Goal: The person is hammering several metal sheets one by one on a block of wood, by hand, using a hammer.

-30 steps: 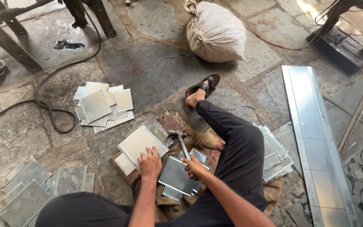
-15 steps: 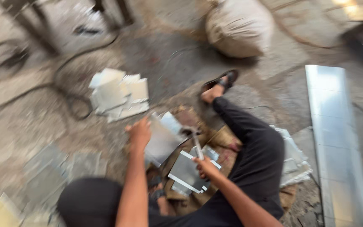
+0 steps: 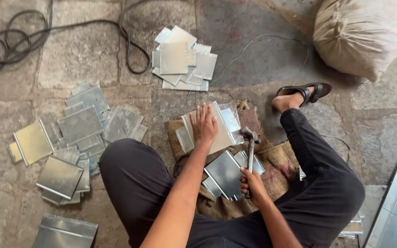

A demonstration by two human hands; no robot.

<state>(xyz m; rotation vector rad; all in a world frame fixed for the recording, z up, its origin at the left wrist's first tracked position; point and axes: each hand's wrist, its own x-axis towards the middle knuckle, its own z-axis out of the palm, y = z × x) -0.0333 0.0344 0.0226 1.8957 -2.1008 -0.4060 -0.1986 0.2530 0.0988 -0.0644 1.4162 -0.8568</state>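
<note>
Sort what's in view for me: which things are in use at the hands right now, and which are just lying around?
In use:
left hand flat on a metal sheet
right hand gripping a hammer
burlap mat underneath

Lying about:
sheet pile ahead
scattered sheets at left
cable
sack

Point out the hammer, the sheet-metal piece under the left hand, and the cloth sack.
hammer (image 3: 250, 154), head view, on the middle of its handle
sheet-metal piece (image 3: 224, 133), head view, on bare metal right of the hand
cloth sack (image 3: 361, 34), head view, on its bulging middle
</note>
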